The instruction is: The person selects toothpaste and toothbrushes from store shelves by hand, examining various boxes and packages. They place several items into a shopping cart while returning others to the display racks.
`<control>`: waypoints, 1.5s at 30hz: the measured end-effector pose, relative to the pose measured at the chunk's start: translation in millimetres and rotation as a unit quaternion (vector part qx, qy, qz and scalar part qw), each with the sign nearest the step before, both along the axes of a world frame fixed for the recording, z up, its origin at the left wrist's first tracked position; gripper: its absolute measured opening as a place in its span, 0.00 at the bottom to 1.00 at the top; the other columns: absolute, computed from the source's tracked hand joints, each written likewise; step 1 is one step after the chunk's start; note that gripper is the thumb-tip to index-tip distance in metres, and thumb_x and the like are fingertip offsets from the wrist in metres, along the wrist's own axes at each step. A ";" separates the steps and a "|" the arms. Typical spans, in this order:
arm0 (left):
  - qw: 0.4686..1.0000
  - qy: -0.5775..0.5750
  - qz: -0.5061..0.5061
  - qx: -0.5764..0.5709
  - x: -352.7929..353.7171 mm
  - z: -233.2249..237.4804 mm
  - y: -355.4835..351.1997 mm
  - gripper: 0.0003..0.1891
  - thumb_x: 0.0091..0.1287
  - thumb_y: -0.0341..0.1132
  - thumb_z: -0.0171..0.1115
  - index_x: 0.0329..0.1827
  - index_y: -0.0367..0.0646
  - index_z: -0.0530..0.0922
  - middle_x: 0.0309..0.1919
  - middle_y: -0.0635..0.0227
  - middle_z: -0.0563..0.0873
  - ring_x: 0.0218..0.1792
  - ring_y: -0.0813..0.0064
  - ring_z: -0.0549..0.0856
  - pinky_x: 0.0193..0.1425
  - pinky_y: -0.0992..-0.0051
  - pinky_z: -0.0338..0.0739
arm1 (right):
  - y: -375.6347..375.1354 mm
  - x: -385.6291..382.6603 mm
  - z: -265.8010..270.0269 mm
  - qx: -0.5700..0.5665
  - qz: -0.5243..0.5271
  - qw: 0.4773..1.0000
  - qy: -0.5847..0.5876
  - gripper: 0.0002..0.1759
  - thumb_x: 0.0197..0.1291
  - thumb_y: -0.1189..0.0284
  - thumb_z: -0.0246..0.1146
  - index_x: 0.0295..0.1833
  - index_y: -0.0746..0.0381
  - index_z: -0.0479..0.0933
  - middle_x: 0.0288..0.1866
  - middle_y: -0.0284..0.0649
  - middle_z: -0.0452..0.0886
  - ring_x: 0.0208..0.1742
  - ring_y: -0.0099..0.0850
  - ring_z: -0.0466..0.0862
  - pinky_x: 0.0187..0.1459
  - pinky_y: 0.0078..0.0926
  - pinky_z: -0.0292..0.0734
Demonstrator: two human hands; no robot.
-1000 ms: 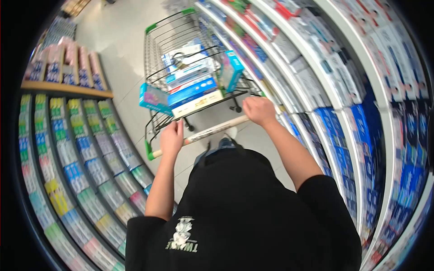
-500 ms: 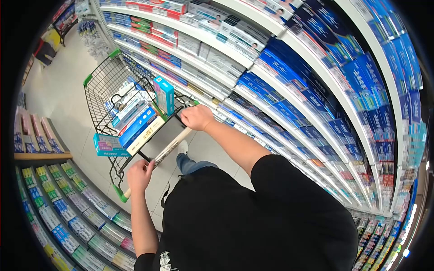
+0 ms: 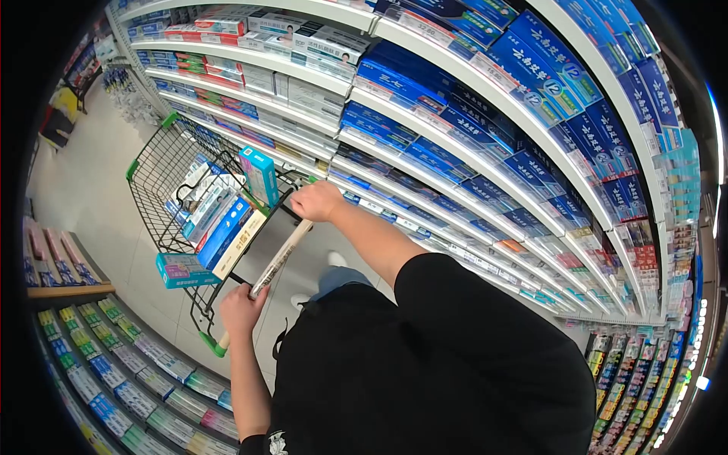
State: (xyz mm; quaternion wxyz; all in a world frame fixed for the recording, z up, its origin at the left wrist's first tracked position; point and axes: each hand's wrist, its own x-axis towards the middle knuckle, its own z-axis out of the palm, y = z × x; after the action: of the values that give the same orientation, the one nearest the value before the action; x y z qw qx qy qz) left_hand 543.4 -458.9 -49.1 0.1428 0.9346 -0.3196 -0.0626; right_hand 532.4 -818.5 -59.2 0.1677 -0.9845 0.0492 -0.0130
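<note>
Both my hands grip the pale handlebar (image 3: 279, 262) of a black wire shopping cart (image 3: 145, 199) with green corner pieces. My left hand (image 3: 241, 309) is wrapped round the bar's near end, at the lower left. Toward the far end, beside the shelves, my right hand (image 3: 317, 201) is closed over the bar. Inside the basket lie several boxes, among them a blue and white box (image 3: 224, 230) and a cream box (image 3: 241, 244). A teal box (image 3: 259, 177) stands upright at the basket's right corner. Another teal box (image 3: 186, 271) sits at the left corner.
Tall white shelves (image 3: 425, 114) of boxed toothpaste curve along the right side. A low rack (image 3: 129, 356) of packaged goods runs along the lower left, close to the cart. Pale floor (image 3: 91, 178) stretches ahead. A person (image 3: 62, 114) is partly visible at the far upper left.
The right-hand shelves have shifted left in view and look sharper. My feet have changed position below the handlebar. Both hands keep their hold on it.
</note>
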 end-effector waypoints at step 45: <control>0.970 0.213 0.091 0.071 -231.4 21.5 -192.2 0.37 0.75 0.72 0.51 0.41 0.42 0.86 0.33 0.50 0.90 0.42 0.45 0.90 0.47 0.48 0.84 | -251.5 -392.1 134.8 -0.026 0.057 0.979 -0.193 0.48 0.37 0.60 0.88 0.67 0.65 0.79 0.59 0.48 0.85 0.61 0.50 0.83 0.66 0.47 0.75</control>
State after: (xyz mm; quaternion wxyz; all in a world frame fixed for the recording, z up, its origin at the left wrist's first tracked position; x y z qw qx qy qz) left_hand 312.0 -651.1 -27.6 0.1465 0.9325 -0.1901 -0.2698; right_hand 140.3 -1070.0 75.6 0.1486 -0.9687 -0.0411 -0.1948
